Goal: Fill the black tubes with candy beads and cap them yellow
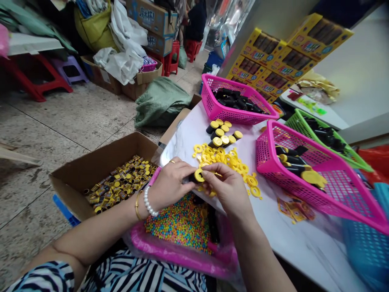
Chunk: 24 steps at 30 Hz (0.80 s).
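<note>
Between my two hands is a small black tube with a yellow ring cap [199,175] at its end. My left hand [172,182] is closed around the black body, and my right hand [226,184] pinches the yellow ring with thumb and fingers. Just beyond them on the white table [267,211] lies a pile of loose yellow rings [240,164]. Several black tubes with yellow caps [223,133] stand or lean behind that pile. Below my hands, a pink basket [182,257] lined with clear plastic holds many small coloured balls [182,223].
A cardboard box [75,166] of small capped tubes sits at the left. Pink baskets [240,115] and a green basket [355,156] with black parts stand beyond and right. Yellow packages [273,61] are stacked behind. A person [196,20] sits on a red stool far back.
</note>
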Motion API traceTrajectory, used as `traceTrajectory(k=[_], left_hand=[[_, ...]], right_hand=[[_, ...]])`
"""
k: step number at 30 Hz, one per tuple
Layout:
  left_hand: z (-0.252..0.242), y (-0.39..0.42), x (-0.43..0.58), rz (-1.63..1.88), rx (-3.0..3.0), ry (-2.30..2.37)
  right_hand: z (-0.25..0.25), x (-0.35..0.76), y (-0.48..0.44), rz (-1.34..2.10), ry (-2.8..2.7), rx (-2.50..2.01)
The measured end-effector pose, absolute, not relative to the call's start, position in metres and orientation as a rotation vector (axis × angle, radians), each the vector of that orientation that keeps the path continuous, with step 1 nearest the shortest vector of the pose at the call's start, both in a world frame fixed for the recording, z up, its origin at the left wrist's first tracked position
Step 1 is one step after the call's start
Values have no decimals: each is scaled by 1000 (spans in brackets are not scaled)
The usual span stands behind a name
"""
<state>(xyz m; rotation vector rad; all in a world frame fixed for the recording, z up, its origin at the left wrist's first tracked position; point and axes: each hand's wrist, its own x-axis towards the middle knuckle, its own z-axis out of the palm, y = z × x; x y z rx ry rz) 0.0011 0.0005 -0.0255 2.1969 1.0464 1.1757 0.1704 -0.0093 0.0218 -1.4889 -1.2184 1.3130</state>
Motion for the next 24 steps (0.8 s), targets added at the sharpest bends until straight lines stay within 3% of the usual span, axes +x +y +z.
traceTrajectory(k=[20, 24], left_hand=[[-9, -5, -5, 1074, 2153, 1070], [0, 2, -4, 898, 1814, 1026]], right_hand=[[29, 166, -7, 1371, -1338, -1576], [26, 169, -2, 1394, -1411, -1585]])
